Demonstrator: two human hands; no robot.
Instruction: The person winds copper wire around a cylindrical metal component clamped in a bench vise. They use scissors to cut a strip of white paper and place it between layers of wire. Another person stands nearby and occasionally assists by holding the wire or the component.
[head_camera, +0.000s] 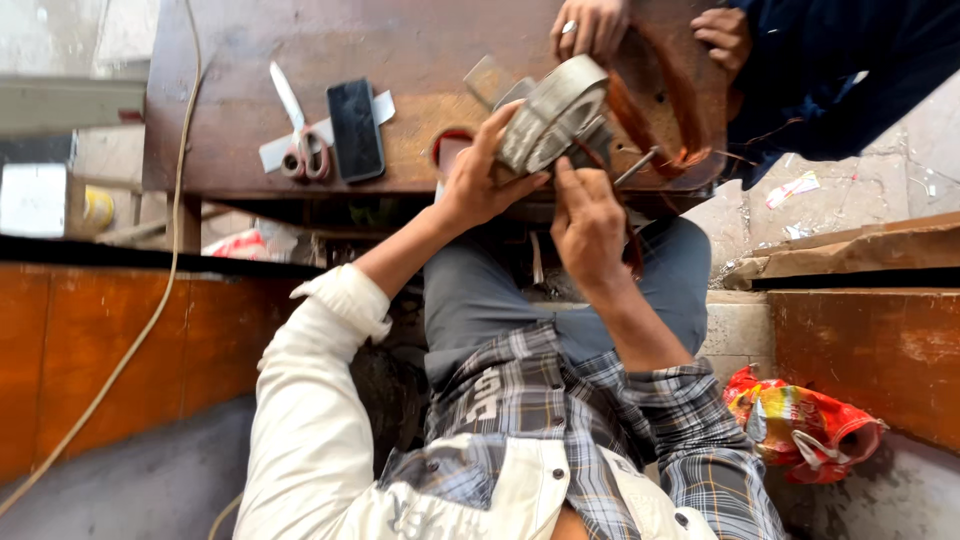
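Grey metal stator (553, 112), left hand (478, 175) cupping, right hand (588, 222) pinching beneath

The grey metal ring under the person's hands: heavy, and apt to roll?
The grey metal ring looks thick and solid, so probably heavy and rigid. Round and propped tilted on the wooden table, it might roll or tip if the left hand let go.

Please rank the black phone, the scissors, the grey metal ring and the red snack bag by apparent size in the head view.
1. Red snack bag, nearer the camera, so uncertain.
2. Grey metal ring, held by the left hand.
3. Black phone and scissors: about alike.
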